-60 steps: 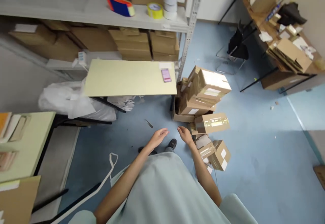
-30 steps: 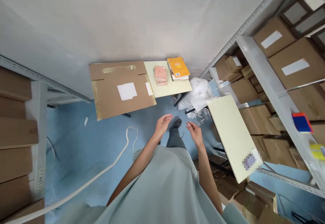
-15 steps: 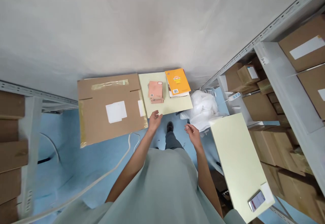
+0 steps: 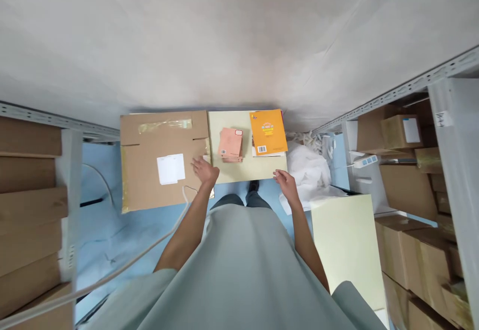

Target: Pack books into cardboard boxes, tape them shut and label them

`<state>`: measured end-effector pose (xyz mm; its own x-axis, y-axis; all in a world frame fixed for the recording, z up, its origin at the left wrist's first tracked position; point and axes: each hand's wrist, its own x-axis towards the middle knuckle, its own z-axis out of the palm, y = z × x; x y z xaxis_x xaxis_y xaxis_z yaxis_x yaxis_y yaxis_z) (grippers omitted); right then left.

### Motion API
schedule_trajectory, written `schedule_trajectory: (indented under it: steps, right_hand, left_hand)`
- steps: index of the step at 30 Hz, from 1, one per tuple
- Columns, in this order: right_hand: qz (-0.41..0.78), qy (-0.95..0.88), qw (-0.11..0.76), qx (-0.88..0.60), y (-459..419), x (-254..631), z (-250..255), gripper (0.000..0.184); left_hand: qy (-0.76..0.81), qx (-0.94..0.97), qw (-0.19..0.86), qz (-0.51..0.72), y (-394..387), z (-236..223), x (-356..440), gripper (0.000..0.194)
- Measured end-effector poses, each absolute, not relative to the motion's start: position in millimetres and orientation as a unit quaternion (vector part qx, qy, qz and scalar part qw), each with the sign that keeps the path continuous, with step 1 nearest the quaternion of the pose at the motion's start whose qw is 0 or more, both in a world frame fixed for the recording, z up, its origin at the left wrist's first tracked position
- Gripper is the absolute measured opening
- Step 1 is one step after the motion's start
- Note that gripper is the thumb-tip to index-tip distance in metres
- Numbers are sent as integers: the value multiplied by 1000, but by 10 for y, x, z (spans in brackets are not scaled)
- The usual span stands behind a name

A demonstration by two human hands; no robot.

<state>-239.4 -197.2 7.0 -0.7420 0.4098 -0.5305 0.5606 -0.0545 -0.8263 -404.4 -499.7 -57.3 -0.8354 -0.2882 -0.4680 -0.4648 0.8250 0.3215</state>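
My left hand (image 4: 205, 170) is over the right part of a large flat cardboard box (image 4: 149, 170), its fingers spread and holding nothing. Whether it touches the cardboard I cannot tell. White paper labels (image 4: 171, 168) and clear tape are stuck on the box. To the right of that hand, a small stack of pink books (image 4: 231, 143) lies on a pale tabletop (image 4: 239, 172). An orange book (image 4: 267, 131) tops another pile beside it. My right hand (image 4: 286, 184) hangs by the table's front right edge, fingers loosely bent and apart, with nothing in it.
White plastic wrapping (image 4: 309, 170) is heaped right of the table. A second pale table (image 4: 346, 240) stands nearer on the right. Shelves of cardboard cartons (image 4: 409, 195) line both sides. A white cable (image 4: 149, 247) crosses at my left, and a power strip (image 4: 364, 161) hangs at right.
My left hand has moved left, from the table's front edge to over the cardboard box, and its fingers have spread. I am closer to the table. My right hand is nearer its front edge.
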Motion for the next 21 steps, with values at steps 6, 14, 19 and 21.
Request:
schedule_trajectory:
  steps: [6,14,19,21]
  right_hand:
    - [-639,691,56,334,-2119,-2638,67,65]
    - [-641,699,62,311,-2331,-2753,68,59]
    - [-635,715,37,289,-2234,-2911,28,57]
    - [-623,728,19,287,-2126,-2998,1,55]
  left_hand:
    - [917,-216,308,134,-5237,-658,-4060,130]
    - [929,-137,300,170,-5959,-507,-4271,73]
    - [933,-131,289,172,-6267,-317,-4274,61]
    - [934,-120,283,183,-6272,-277,-4268,60]
